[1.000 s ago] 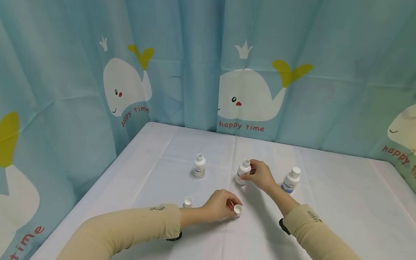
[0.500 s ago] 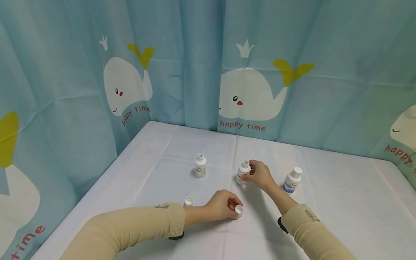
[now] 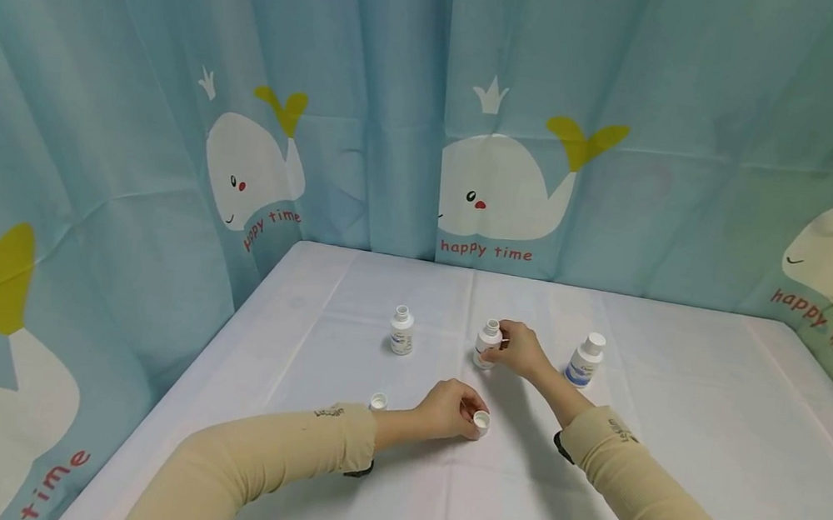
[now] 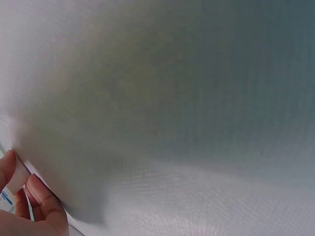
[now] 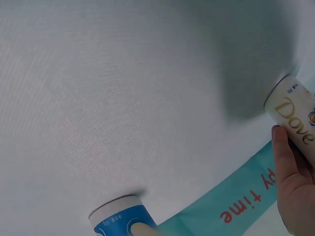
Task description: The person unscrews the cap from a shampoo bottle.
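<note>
My left hand pinches a small white bottle cap at the table surface, its hollow side facing up. In the left wrist view the thumb and fingers close on the cap from both sides. Farther back, my right hand grips an uncapped white bottle that stands upright. The right wrist view shows gold Dove lettering on this bottle, with fingers along its side. Another uncapped white bottle stands to the left. A second cap lies hollow side up behind my left forearm.
A capped white bottle with a blue label band stands right of my right hand, close to that forearm. A white cloth covers the table. Blue curtains with whale prints hang behind and beside it.
My left hand and the cap have shifted very slightly to the right. The right hand keeps its grip on the bottle in the same place.
</note>
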A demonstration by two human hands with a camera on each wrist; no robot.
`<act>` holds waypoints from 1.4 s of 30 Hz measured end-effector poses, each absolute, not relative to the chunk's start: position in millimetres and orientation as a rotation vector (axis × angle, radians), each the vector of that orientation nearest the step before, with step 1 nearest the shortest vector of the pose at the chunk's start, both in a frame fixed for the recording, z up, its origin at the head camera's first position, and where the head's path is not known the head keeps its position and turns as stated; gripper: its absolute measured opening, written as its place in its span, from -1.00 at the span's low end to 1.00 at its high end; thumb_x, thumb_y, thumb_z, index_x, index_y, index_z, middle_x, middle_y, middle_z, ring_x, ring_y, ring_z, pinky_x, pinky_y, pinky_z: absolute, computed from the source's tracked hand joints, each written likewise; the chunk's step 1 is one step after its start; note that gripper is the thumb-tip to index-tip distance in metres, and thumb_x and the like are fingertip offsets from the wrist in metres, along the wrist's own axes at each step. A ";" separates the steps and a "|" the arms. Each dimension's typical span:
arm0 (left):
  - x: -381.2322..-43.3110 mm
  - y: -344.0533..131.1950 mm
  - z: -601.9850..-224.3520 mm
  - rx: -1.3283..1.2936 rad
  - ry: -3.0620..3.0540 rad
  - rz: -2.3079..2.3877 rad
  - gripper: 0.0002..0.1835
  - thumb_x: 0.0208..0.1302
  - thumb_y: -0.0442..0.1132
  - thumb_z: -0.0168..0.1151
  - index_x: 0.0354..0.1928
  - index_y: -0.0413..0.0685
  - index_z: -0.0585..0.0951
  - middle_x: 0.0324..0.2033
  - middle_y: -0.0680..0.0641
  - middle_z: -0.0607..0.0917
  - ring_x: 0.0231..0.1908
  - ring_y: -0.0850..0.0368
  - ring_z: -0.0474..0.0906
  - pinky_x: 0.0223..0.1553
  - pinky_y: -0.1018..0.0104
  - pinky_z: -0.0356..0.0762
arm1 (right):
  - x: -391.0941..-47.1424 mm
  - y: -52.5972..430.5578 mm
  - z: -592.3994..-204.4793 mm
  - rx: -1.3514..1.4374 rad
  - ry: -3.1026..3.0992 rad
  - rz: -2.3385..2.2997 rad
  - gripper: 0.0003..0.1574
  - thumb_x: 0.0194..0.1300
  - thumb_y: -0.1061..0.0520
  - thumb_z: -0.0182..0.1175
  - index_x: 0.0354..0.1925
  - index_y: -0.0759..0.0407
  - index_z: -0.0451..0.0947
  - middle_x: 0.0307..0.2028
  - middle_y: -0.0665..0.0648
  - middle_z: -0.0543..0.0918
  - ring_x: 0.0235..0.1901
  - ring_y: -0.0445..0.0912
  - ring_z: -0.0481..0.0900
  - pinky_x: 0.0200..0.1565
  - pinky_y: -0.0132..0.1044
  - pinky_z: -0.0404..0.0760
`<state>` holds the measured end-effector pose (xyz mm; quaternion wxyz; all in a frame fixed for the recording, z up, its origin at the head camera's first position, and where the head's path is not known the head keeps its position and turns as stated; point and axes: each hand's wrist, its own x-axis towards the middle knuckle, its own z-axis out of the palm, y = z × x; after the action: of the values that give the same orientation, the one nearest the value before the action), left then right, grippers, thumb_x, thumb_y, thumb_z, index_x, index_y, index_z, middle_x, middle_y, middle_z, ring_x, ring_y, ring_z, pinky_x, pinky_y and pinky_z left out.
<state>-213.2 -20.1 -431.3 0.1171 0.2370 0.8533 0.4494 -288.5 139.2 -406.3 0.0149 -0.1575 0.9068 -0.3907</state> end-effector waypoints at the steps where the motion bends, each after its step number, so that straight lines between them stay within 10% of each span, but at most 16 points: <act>1: -212.9 -20.1 -431.0 0.694 2.499 1.311 -0.74 -0.19 -0.58 0.40 -0.33 -0.38 0.66 -0.46 -0.25 0.70 -0.60 0.44 0.37 -0.51 0.66 0.39 | -288.4 138.8 -406.3 -0.482 2.817 -1.218 -0.49 0.03 0.34 0.36 -0.04 0.55 0.46 -0.14 0.44 0.63 -0.14 0.21 0.62 -0.16 -0.11 0.65; 42: -213.3 -18.6 -428.2 0.671 2.491 1.233 -0.70 -0.22 -0.59 0.43 -0.34 -0.31 0.61 -0.56 -0.09 0.59 -0.60 0.37 0.37 -0.51 0.63 0.35 | -281.6 146.8 -399.6 -0.313 2.633 -1.229 -0.13 0.07 0.25 0.36 0.24 0.48 0.16 0.05 0.51 0.47 0.01 0.28 0.53 0.04 0.02 0.56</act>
<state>-213.3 -18.6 -428.2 0.1405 0.2323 0.8626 0.4269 -281.6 146.8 -399.6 0.1094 -0.1065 0.8955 -0.4181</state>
